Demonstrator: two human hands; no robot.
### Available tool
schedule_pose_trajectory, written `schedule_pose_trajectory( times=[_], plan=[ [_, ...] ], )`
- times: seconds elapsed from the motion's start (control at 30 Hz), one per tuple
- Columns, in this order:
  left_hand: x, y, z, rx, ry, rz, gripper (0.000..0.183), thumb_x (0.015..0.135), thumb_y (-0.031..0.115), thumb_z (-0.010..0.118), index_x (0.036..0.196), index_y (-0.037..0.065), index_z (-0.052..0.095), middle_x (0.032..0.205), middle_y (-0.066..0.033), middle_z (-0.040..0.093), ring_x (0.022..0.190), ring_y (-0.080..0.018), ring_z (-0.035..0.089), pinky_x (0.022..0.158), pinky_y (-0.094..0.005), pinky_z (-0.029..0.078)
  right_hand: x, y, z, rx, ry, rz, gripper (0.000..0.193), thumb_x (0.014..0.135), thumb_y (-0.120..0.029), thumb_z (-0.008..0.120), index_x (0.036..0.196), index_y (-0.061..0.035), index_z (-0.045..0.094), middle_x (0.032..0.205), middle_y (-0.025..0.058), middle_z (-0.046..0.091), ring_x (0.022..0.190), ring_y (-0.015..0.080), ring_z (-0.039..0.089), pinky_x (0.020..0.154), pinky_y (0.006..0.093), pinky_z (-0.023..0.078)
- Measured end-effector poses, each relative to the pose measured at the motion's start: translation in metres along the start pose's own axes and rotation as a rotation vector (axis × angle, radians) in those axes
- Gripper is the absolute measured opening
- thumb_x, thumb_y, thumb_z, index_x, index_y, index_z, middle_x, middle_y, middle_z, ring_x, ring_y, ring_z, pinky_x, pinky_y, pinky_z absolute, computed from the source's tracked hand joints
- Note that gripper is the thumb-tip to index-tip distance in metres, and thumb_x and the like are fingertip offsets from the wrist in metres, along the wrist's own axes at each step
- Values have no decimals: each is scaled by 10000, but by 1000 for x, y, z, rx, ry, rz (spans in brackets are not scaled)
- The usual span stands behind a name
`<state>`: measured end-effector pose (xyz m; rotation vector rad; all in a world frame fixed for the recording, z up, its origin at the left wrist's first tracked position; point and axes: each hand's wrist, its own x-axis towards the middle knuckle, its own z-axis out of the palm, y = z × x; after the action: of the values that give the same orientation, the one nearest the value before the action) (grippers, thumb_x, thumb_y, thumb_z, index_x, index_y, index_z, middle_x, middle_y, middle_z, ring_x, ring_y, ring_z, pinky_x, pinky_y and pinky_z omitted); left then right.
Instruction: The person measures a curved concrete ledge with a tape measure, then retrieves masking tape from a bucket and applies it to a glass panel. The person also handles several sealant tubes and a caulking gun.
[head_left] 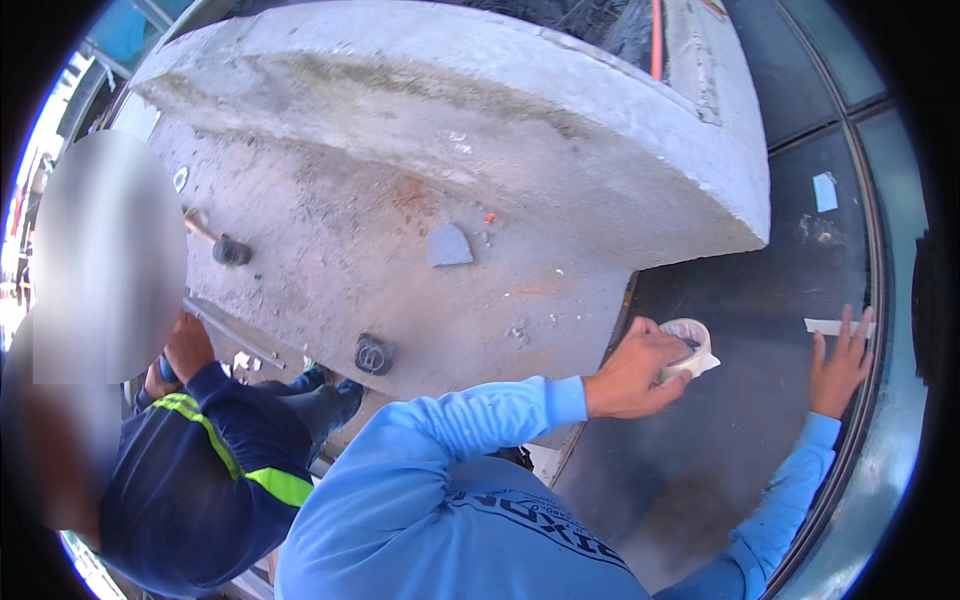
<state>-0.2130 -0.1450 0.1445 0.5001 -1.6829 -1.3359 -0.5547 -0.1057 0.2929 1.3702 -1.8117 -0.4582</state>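
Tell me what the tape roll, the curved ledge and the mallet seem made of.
The tape roll in the left hand looks like matte paper tape, given its dull cream band, though plastic is possible. The curved ledge seems rough concrete: grey, stained, uneven. The mallet has a tan, probably wooden handle; its dull dark head could be rubber or metal.

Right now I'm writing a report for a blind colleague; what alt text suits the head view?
A person's left hand holds a roll of tape while the right hand is spread over a tape strip on a dark panel. Also visible: a co-worker in navy at left and a curved concrete wall.
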Motion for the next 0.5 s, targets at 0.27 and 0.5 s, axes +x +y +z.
schedule_pose_trajectory(
  times=[0.27, 0.5],
  plan=[
    [99, 27, -152, 1102, 227, 437, 224, 733, 120, 683, 955, 92, 662, 908, -46, 568, 937, -223, 568, 1033, -561, 310, -112, -192, -52, 1165, -531, -3, 638, 827, -169, 714, 1395, -34, 456, 1584, 210, 152, 1405, 408, 285, 1102, 451, 326],
    [133, -2, -185, 1139, 328, 482, 397, 735, 175, 711, 1097, 52, 603, 1145, -198, 531, 1143, -367, 499, 1065, -606, 284, -226, -241, -36, 1286, -692, -37, 680, 827, -163, 696, 1419, -1, 403, 1590, 228, 84, 1427, 413, 242, 1123, 440, 327]
  ],
)
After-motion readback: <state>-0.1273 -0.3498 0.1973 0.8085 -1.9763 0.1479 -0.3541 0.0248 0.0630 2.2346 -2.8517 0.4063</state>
